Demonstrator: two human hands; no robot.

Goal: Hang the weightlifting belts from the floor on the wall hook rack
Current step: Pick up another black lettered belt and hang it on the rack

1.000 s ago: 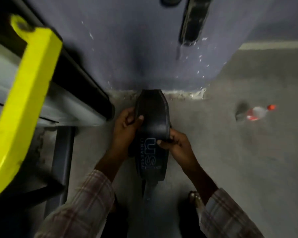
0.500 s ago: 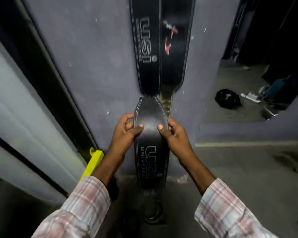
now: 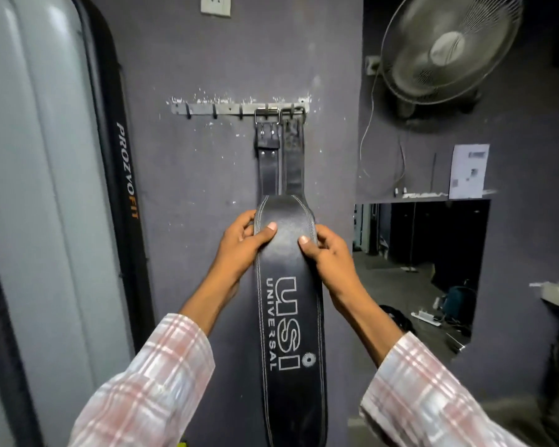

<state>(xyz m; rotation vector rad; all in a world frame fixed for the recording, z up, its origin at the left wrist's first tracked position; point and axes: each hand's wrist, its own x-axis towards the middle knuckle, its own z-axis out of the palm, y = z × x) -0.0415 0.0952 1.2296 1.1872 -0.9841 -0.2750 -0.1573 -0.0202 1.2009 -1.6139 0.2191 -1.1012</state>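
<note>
My left hand (image 3: 242,240) and right hand (image 3: 329,253) grip a black "USI UNIVERSAL" weightlifting belt (image 3: 288,301). It hangs below the wall hook rack (image 3: 220,108), thumbs pressed on its face.

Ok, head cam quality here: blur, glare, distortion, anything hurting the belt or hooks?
Head view: dim, flat indoor light, no hard shadows; faint sheen on the held belt, its logo readable; hook rack sharp enough to count hooks; both sleeves blurred; wide-angle bowing curves the black machine frame at left.

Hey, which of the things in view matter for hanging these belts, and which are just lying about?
For the job: USI belt, left hand and right hand gripping it, hook rack, hung belts.
Just about: wall fan, paper notice, switch plate.
</note>
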